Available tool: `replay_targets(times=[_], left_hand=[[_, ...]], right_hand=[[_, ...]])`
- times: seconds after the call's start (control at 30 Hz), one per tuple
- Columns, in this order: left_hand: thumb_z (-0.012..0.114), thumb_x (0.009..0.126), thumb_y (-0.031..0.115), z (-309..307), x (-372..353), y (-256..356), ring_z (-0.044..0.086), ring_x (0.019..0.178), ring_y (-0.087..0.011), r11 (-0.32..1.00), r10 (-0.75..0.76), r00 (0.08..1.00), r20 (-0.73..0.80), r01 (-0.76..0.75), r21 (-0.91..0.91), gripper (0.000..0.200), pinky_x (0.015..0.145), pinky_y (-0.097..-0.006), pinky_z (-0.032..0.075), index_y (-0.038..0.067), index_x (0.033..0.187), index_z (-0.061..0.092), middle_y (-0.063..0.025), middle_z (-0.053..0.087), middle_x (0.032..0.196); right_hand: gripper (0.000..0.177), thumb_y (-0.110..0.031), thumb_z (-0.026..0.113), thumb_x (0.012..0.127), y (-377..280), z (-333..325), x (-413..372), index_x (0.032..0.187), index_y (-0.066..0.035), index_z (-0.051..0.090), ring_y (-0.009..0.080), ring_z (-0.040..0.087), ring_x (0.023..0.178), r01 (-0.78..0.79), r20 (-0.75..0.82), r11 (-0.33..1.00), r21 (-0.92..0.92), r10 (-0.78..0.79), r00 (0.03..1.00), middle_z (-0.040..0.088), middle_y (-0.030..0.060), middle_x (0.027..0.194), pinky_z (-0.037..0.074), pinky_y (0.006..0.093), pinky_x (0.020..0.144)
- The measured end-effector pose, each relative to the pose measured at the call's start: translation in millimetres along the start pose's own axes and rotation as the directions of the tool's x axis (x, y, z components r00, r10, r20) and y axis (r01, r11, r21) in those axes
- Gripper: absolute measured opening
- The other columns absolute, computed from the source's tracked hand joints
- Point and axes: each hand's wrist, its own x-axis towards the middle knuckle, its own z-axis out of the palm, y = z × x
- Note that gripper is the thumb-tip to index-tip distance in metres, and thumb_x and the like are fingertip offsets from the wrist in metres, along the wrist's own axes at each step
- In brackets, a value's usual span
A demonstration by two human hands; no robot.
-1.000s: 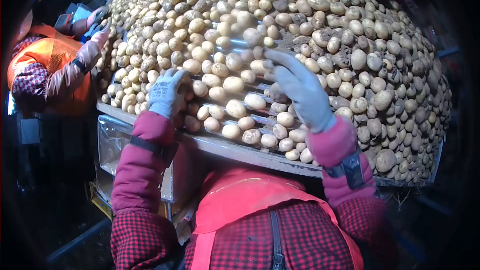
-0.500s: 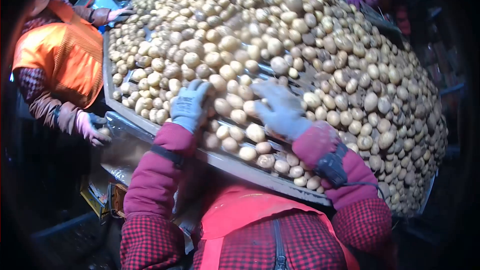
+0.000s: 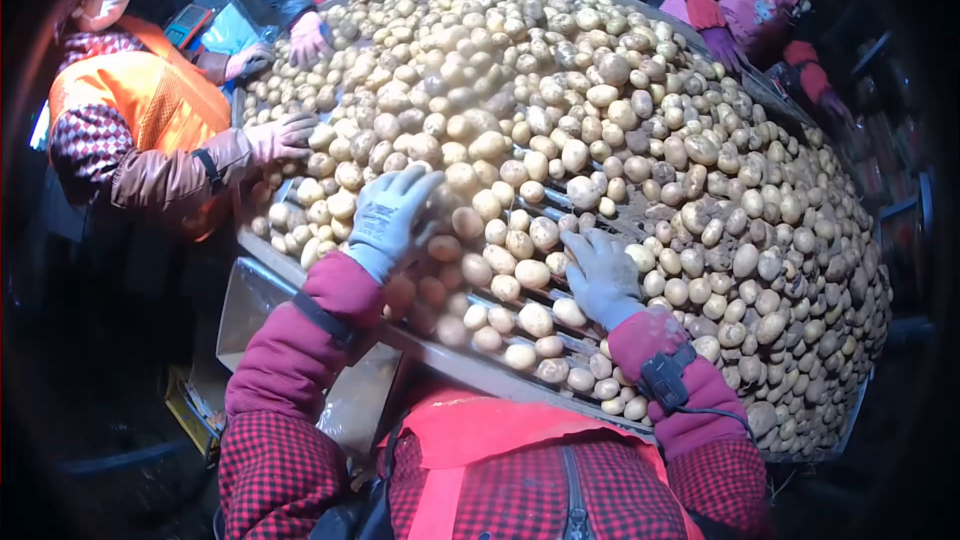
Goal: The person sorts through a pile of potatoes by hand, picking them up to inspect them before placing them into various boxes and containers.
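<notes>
Heaped potatoes (image 3: 745, 260) cover a large table whose metal bars (image 3: 560, 202) show through in the middle. My left hand (image 3: 388, 220), in a grey-blue glove, reaches over the potatoes on the near left, its fingers stretched forward and no potato visible in its grasp. A few potatoes (image 3: 440, 285) beside that palm look blurred. To the right, my right hand (image 3: 603, 278) lies with fingers spread at the edge of the bars, touching or just above the potatoes there. Loose potatoes (image 3: 535, 318) sit on the bars between my two arms.
A metal rim (image 3: 450, 352) runs along the table's near side. Below its left part stands an open box (image 3: 250, 305) with clear plastic. Co-workers' gloved hands rest on the heap: one (image 3: 283, 138) at left, another (image 3: 310, 38) farther back. A purple glove (image 3: 722, 48) is at back right.
My right hand has shifted right and lower, uncovering bars and potatoes. My left hand's fingers reach out farther. The orange-vested co-worker's lower hand has come up onto the potatoes. The view has tilted up.
</notes>
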Motion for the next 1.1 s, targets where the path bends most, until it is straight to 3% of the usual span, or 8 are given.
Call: replay_targets(times=[0.07,0.2,0.3,0.5,0.63,0.83,0.93,1.1], left_hand=[[0.073,0.084,0.024,17,21,5,0.052,0.128,-0.0374,0.987,0.144,0.986,0.081,-0.150,0.064,0.058,0.106,-0.0533,0.042,0.017,0.140,0.058,-0.0147,0.055,0.141],[0.068,0.089,0.040,65,54,21,0.047,0.136,-0.0369,0.912,0.396,0.896,0.200,-0.408,0.025,0.053,0.111,-0.0608,0.033,0.022,0.138,0.058,-0.0123,0.053,0.145],[0.071,0.086,0.038,74,86,-1,0.053,0.125,-0.0313,0.942,0.315,0.905,0.287,-0.335,0.020,0.041,0.108,-0.0565,0.034,0.024,0.124,0.068,-0.0067,0.060,0.135],[0.069,0.089,0.030,103,131,-29,0.056,0.115,-0.0287,0.945,0.271,0.960,0.074,-0.280,0.167,0.030,0.108,-0.0601,0.034,0.021,0.118,0.069,-0.0038,0.060,0.129],[0.067,0.088,0.026,113,148,-33,0.052,0.123,-0.0311,0.949,0.235,0.971,-0.054,-0.217,0.229,0.032,0.109,-0.0608,0.033,0.026,0.120,0.067,-0.0039,0.058,0.135],[0.067,0.090,0.025,122,151,-47,0.047,0.135,-0.0332,0.933,0.156,0.988,0.006,-0.150,0.328,0.040,0.112,-0.0617,0.031,0.034,0.129,0.063,-0.0010,0.054,0.144],[0.067,0.088,0.025,125,153,-60,0.047,0.135,-0.0322,0.924,0.186,0.983,-0.002,-0.174,0.342,0.047,0.112,-0.0600,0.032,0.034,0.133,0.062,0.0006,0.055,0.144],[0.066,0.090,0.023,123,160,-79,0.047,0.137,-0.0324,0.917,0.206,0.979,0.004,-0.194,0.349,0.046,0.111,-0.0576,0.034,0.033,0.135,0.061,0.0005,0.054,0.146]], right_hand=[[0.049,-0.023,0.067,0.089,2,7,2,0.137,-0.021,0.060,0.0363,0.061,0.109,0.009,-0.039,0.999,0.050,-0.007,0.999,0.060,0.0131,0.130,0.051,0.0482,0.094],[0.049,-0.021,0.067,0.087,4,14,5,0.135,-0.020,0.062,0.0366,0.062,0.107,-0.009,-0.043,0.999,0.039,0.010,0.999,0.060,0.0141,0.132,0.051,0.0484,0.093],[0.049,-0.021,0.067,0.088,8,4,11,0.136,-0.019,0.062,0.0357,0.063,0.108,-0.009,-0.041,0.995,0.097,0.013,0.999,0.060,0.0137,0.134,0.051,0.0483,0.093],[0.050,-0.022,0.067,0.087,15,13,7,0.137,-0.021,0.062,0.0332,0.062,0.106,0.033,-0.161,0.963,0.267,0.010,0.987,0.061,0.0071,0.134,0.052,0.0467,0.089],[0.050,-0.022,0.070,0.088,17,6,6,0.137,-0.018,0.063,0.0343,0.062,0.115,-0.021,-0.118,0.933,0.360,0.067,0.991,0.062,0.0108,0.133,0.050,0.0469,0.097],[0.056,-0.024,0.071,0.086,20,8,6,0.140,-0.021,0.060,0.0343,0.060,0.116,-0.004,-0.167,0.927,0.376,0.073,0.983,0.061,0.0080,0.135,0.050,0.0467,0.097],[0.061,-0.025,0.072,0.087,17,1,3,0.146,-0.021,0.056,0.0372,0.057,0.122,-0.135,-0.187,0.911,0.390,0.222,0.957,0.054,0.0132,0.144,0.048,0.0475,0.104],[0.065,-0.027,0.074,0.087,14,-3,11,0.148,-0.019,0.052,0.0423,0.053,0.131,-0.186,-0.114,0.897,0.401,0.251,0.961,0.048,0.0177,0.151,0.048,0.0499,0.106]])
